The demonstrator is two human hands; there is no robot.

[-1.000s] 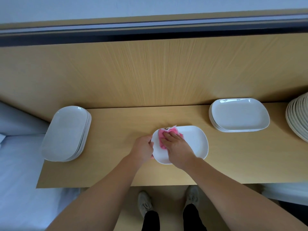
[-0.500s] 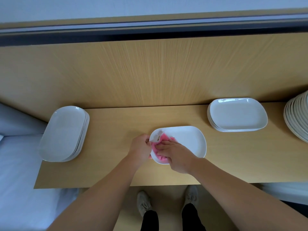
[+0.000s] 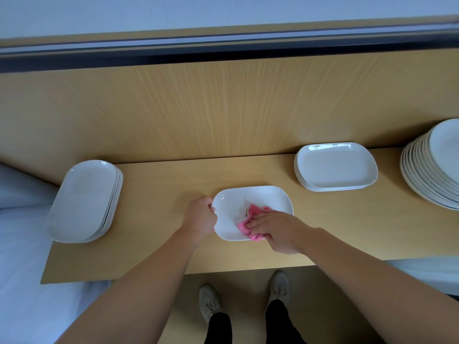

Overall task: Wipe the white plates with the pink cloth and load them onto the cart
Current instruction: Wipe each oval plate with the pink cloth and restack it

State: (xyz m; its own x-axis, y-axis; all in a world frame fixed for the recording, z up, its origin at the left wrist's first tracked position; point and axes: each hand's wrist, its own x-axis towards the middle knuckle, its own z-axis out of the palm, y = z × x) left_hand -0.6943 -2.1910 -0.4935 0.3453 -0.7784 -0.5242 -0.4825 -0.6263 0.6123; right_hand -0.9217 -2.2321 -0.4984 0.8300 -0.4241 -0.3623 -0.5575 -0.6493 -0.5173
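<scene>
**Pink cloth (image 3: 251,225) shifts rightward across the plate (image 3: 258,198)**

At frame centre, the plate lies on a wooden counter (image 3: 159,192). Left hand (image 3: 200,217) grips its left rim; right hand (image 3: 278,230) presses the soft cloth with flat fingers. Stiff, slick and breakable, the plate is probably best lifted by opposite rims.

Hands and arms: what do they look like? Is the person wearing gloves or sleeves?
The left hand and right hand are bare: no gloves, rings or watch that I can see. The left arm and right arm are bare too, with no sleeves showing up to the picture's edge.
</scene>
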